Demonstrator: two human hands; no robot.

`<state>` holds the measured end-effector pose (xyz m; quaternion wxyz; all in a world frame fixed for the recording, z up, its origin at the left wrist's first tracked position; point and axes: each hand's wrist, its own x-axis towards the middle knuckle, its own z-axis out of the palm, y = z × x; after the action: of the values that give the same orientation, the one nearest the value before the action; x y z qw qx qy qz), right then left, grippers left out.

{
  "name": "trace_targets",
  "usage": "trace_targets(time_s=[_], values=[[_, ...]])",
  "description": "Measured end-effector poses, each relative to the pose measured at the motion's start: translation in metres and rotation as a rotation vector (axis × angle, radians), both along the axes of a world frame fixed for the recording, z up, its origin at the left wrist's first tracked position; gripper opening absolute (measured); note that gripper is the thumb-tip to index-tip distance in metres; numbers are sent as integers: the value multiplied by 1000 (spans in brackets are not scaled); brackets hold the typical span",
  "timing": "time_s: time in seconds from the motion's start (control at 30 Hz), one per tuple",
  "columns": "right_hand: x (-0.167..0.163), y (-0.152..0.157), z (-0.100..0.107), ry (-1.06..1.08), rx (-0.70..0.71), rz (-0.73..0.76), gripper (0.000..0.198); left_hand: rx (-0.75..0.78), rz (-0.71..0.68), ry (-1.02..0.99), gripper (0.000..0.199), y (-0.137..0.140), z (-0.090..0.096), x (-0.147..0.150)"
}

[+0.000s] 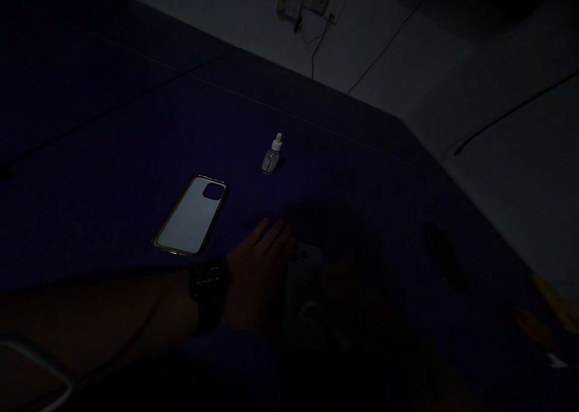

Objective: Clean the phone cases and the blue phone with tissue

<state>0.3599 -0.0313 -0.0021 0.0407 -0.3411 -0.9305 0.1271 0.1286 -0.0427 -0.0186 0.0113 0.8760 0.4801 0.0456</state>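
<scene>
1. Although little light falls here, the left hand point(257, 273) can be seen with its fingers straight and slightly apart, not curled around anything; its thumb is lost in shadow.
2. Just right of those fingers, and apparently touched by them, a phone point(296, 288) is laid back up, with its camera lenses near the fingertips.
3. Beyond the phone, to the right of the left fingers, the right hand point(344, 291) is only faintly made out; whether its fingers are apart or clamped cannot be told.
4. By its look, the phone may be judged stiff, moderately heavy and smooth enough to slip, with glass that could be cracked by a drop. It is best gripped by its 2 long edges, with the lenses left untouched.
5. Left of the fingers, a phone case point(187, 219) is laid flat; it is probably lighter and more flexible, and its rim offers the surest hold.
6. Past the fingertips, a dropper bottle point(271, 158) is stood on the dark blue surface point(136, 128). It is likely light, easily tipped and best held around its body.
</scene>
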Motion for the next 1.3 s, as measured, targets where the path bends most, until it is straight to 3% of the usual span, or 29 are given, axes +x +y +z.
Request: trace_targets(time_s=[0.17, 0.33, 0.43, 0.57, 0.63, 0.7, 0.83, 0.93, 1.17, 1.3], values=[[-4, 27, 0, 10, 157, -194, 56, 56, -77, -47, 90, -1, -11, -1], [-4, 5, 1, -22, 7, 8, 50, 32, -31, -34, 83, -1, -11, 3], [-2, -6, 4, -24, -17, 38, 47, 40, -11, -31, 76, -1, -9, 2], [-1, 10, 6, -18, 84, -87, 46, 1, -115, -57, 102, 0, -5, -2], [-1, 20, 5, -1, 152, -173, 49, 8, -105, -66, 105, 0, -5, -3], [0, 23, 3, -5, 155, -160, 51, 24, -65, -66, 98, 0, -6, -3], [1, 7, -2, -34, 45, 10, 50, 51, -34, -37, 76, 0, -10, 3], [-1, 1, -2, -36, 31, 30, 48, 100, 31, -27, 64, -1, -13, 7], [-5, 29, 5, 24, 150, -204, 54, 122, 7, -9, 53, -2, -12, 4], [-2, 12, 0, -51, 67, 31, 50, 114, 27, -21, 57, -1, -16, 6]])
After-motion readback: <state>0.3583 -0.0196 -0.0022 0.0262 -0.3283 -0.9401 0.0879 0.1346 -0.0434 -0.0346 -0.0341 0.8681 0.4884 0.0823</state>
